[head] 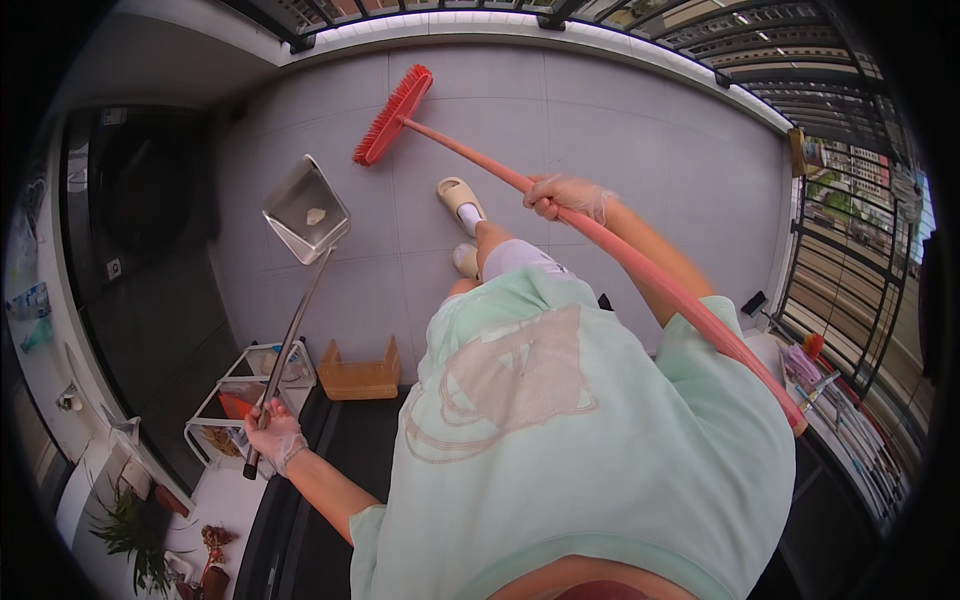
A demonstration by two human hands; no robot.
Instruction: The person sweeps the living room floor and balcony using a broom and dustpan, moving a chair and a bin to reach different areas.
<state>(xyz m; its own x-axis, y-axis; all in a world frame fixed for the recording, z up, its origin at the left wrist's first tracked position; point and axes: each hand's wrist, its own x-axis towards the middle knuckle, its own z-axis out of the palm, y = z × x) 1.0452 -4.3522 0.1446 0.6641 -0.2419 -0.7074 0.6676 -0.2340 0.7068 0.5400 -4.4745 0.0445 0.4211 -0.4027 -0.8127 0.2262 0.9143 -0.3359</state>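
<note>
My left hand (276,435), in a thin clear plastic glove, grips the metal handle of a long-handled dustpan (298,307) near its end. The dustpan's silver pan (289,202) is at the left of the floor, and a small pale scrap (316,217) lies in it. My right hand (562,199), gloved the same way, is closed around the pink pole (637,266) of a broom, which runs back past my right shoulder. The red-bristled broom head (394,116) is on the tiles, ahead of my feet and to the right of the pan.
Grey floor tiles (600,120) reach to a dark metal railing (555,15). A dark glossy cabinet front (142,225) borders the left side. Near my left hand stand a white-framed rack (251,375) and a wooden stand (360,375). Cleaning tools (832,405) and a small black object (754,303) lie right.
</note>
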